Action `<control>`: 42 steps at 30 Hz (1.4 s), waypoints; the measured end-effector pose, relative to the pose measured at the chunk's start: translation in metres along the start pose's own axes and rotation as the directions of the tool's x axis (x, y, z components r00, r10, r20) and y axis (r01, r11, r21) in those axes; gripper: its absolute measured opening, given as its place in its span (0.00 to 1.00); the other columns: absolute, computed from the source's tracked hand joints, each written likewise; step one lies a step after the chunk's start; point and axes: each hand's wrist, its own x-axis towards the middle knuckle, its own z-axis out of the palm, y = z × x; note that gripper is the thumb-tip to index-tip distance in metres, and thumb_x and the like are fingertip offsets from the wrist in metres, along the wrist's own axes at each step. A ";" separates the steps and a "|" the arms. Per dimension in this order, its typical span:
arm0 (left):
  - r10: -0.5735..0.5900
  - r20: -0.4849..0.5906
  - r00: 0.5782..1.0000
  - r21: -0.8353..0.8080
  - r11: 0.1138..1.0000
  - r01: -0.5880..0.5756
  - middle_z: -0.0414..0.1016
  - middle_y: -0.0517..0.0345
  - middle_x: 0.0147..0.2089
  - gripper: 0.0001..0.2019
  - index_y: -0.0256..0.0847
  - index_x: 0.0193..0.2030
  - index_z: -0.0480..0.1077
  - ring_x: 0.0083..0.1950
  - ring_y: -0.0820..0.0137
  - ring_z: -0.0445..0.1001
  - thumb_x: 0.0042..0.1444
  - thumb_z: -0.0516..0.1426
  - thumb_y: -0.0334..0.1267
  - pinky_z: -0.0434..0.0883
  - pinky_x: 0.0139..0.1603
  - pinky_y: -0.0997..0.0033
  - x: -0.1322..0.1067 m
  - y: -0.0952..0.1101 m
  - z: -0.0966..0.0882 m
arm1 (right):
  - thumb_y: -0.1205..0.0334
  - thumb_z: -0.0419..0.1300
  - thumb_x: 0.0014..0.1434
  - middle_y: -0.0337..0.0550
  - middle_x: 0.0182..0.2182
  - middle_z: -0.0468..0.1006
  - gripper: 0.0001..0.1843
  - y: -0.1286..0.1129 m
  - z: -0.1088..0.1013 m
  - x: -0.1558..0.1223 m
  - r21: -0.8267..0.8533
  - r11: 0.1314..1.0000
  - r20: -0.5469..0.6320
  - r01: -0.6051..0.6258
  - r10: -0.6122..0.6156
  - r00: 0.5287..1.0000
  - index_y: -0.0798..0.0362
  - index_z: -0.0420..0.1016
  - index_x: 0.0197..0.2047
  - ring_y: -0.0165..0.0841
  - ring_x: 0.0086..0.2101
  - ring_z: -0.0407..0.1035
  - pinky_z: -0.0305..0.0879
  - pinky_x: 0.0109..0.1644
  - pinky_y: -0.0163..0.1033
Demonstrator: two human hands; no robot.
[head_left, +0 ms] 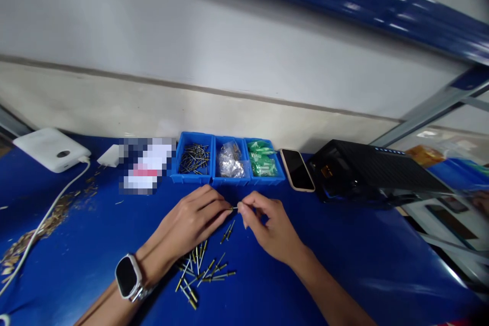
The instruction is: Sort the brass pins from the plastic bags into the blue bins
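A blind rivet (pixel 235 208) with a thin silver pin stretches between my two hands. My left hand (pixel 196 214), with a watch (pixel 128 276) on its wrist, pinches one end of it. The other end sits between the thumb and fingertips of my right hand (pixel 267 219). Just below my fingers, a couple of loose rivets (pixel 227 232) lie on the blue table (pixel 305 290). A bigger scattered pile of brass-and-silver rivets (pixel 206 272) is beside my left forearm, which hides part of it.
Behind my hands stand three joined blue bins: one with dark screws or nails (pixel 194 159), one with clear bags (pixel 230 160), one with green packets (pixel 262 158). A phone (pixel 297 169) and black box (pixel 374 168) are right; a white power bank (pixel 51 149), cable and debris (pixel 46 221) left.
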 end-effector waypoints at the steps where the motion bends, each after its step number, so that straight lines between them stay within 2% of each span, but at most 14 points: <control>1: -0.004 -0.009 1.000 -0.015 1.000 0.004 0.76 0.55 0.40 0.06 0.38 0.46 0.72 0.40 0.69 0.72 0.67 0.55 0.34 0.73 0.42 0.65 0.001 0.001 0.000 | 0.55 0.57 0.65 0.35 0.20 0.70 0.17 0.001 0.001 0.001 0.048 0.998 0.001 -0.035 0.035 0.999 0.53 0.68 0.27 0.25 0.21 0.62 0.56 0.26 0.33; 3: -0.010 -0.049 0.999 -0.026 1.000 0.009 0.76 0.54 0.42 0.08 0.38 0.49 0.72 0.42 0.68 0.73 0.65 0.57 0.37 0.74 0.43 0.66 0.002 0.002 0.001 | 0.53 0.55 0.67 0.33 0.17 0.68 0.20 0.006 0.002 0.004 0.228 0.961 0.013 -0.158 0.159 0.987 0.52 0.65 0.24 0.24 0.17 0.58 0.53 0.22 0.32; 5: 0.002 -0.100 0.995 0.003 1.000 -0.002 0.76 0.51 0.46 0.14 0.37 0.54 0.70 0.45 0.67 0.74 0.64 0.59 0.38 0.74 0.44 0.65 0.004 0.004 0.001 | 0.50 0.56 0.66 0.32 0.15 0.66 0.20 0.011 0.005 0.007 0.433 0.857 0.054 -0.281 0.286 0.957 0.52 0.65 0.26 0.24 0.15 0.54 0.51 0.19 0.31; 8: 0.041 -0.122 0.992 0.064 0.997 -0.033 0.75 0.48 0.48 0.15 0.36 0.58 0.68 0.45 0.67 0.74 0.65 0.57 0.33 0.75 0.44 0.64 0.004 0.006 0.001 | 0.48 0.59 0.63 0.31 0.14 0.66 0.20 0.015 0.011 0.008 0.585 0.725 0.114 -0.363 0.370 0.922 0.53 0.66 0.26 0.23 0.14 0.54 0.49 0.18 0.30; 13: 0.117 -0.152 0.981 0.062 0.992 -0.109 0.76 0.51 0.42 0.11 0.36 0.53 0.72 0.43 0.69 0.75 0.64 0.57 0.26 0.75 0.39 0.69 0.002 0.010 -0.005 | 0.44 0.55 0.65 0.33 0.14 0.67 0.23 0.010 0.016 0.002 0.560 0.770 0.100 -0.307 0.305 0.947 0.53 0.67 0.27 0.24 0.14 0.56 0.50 0.17 0.31; 15: 0.114 -0.267 0.957 0.112 0.990 -0.087 0.76 0.53 0.44 0.14 0.38 0.54 0.72 0.43 0.70 0.75 0.62 0.59 0.24 0.75 0.40 0.70 0.003 0.007 -0.011 | 0.45 0.49 0.69 0.34 0.15 0.67 0.24 0.006 0.012 0.000 0.494 0.842 0.030 -0.216 0.231 0.972 0.53 0.68 0.28 0.26 0.16 0.59 0.54 0.20 0.32; 17: 0.080 -0.419 0.904 0.211 0.977 0.011 0.76 0.55 0.45 0.16 0.40 0.53 0.73 0.44 0.70 0.76 0.60 0.60 0.24 0.76 0.43 0.69 0.006 0.000 -0.017 | 0.51 0.50 0.69 0.36 0.18 0.69 0.19 0.003 0.004 -0.001 0.287 0.953 -0.020 -0.094 0.104 0.994 0.52 0.70 0.31 0.28 0.20 0.62 0.58 0.25 0.34; 20: -0.047 -0.499 0.865 0.310 0.922 0.229 0.76 0.50 0.50 0.17 0.39 0.56 0.71 0.50 0.64 0.76 0.60 0.62 0.29 0.75 0.52 0.60 0.013 -0.017 -0.022 | 0.64 0.59 0.61 0.38 0.29 0.74 0.05 0.001 -0.009 -0.001 -0.188 0.978 0.116 0.088 -0.067 0.991 0.50 0.75 0.39 0.31 0.30 0.68 0.63 0.36 0.38; 24: -0.112 -0.377 0.919 0.312 0.919 0.240 0.73 0.47 0.58 0.16 0.38 0.57 0.69 0.58 0.58 0.72 0.62 0.60 0.33 0.71 0.58 0.50 0.015 -0.029 -0.019 | 0.70 0.61 0.55 0.39 0.40 0.76 0.15 0.003 -0.014 -0.003 -0.448 0.880 0.310 0.159 -0.014 0.951 0.44 0.76 0.45 0.37 0.43 0.70 0.63 0.46 0.43; 29: -0.081 -0.260 0.962 0.251 0.957 0.148 0.75 0.51 0.53 0.08 0.40 0.49 0.72 0.55 0.60 0.72 0.64 0.58 0.33 0.70 0.54 0.53 0.010 -0.018 -0.014 | 0.70 0.61 0.55 0.33 0.28 0.75 0.07 0.014 -0.007 -0.007 -0.482 0.863 0.329 0.149 0.021 0.944 0.47 0.74 0.32 0.31 0.33 0.72 0.58 0.57 0.48; 32: -0.062 -0.155 0.986 0.197 0.976 0.093 0.75 0.51 0.51 0.09 0.41 0.51 0.72 0.53 0.61 0.71 0.65 0.57 0.33 0.70 0.52 0.54 0.007 -0.011 -0.012 | 0.69 0.62 0.55 0.31 0.23 0.73 0.07 0.019 -0.004 -0.005 -0.468 0.874 0.299 0.128 0.020 0.954 0.49 0.71 0.28 0.29 0.27 0.68 0.61 0.52 0.46; 34: -0.045 -0.068 0.997 0.155 0.986 0.055 0.74 0.51 0.52 0.12 0.42 0.54 0.70 0.53 0.62 0.71 0.66 0.55 0.32 0.70 0.52 0.55 0.004 -0.008 -0.011 | 0.66 0.62 0.56 0.32 0.23 0.73 0.06 0.019 -0.003 -0.002 -0.390 0.918 0.251 0.074 0.029 0.968 0.50 0.72 0.28 0.28 0.26 0.66 0.64 0.43 0.41; 37: -0.002 0.036 0.999 0.098 0.995 -0.002 0.73 0.51 0.54 0.15 0.42 0.59 0.67 0.53 0.63 0.70 0.67 0.54 0.31 0.71 0.52 0.58 0.001 -0.006 -0.008 | 0.63 0.62 0.59 0.36 0.24 0.74 0.05 0.014 0.000 0.003 -0.099 0.992 0.206 -0.081 0.100 0.973 0.52 0.74 0.30 0.28 0.25 0.66 0.61 0.31 0.34; 42: 0.079 0.031 0.996 0.049 0.996 -0.081 0.75 0.52 0.48 0.11 0.39 0.55 0.69 0.49 0.65 0.71 0.66 0.55 0.32 0.72 0.48 0.61 0.001 -0.001 -0.007 | 0.56 0.63 0.59 0.38 0.24 0.77 0.10 0.007 0.005 0.005 0.224 0.936 0.241 -0.273 0.218 0.946 0.54 0.72 0.31 0.24 0.19 0.61 0.54 0.23 0.31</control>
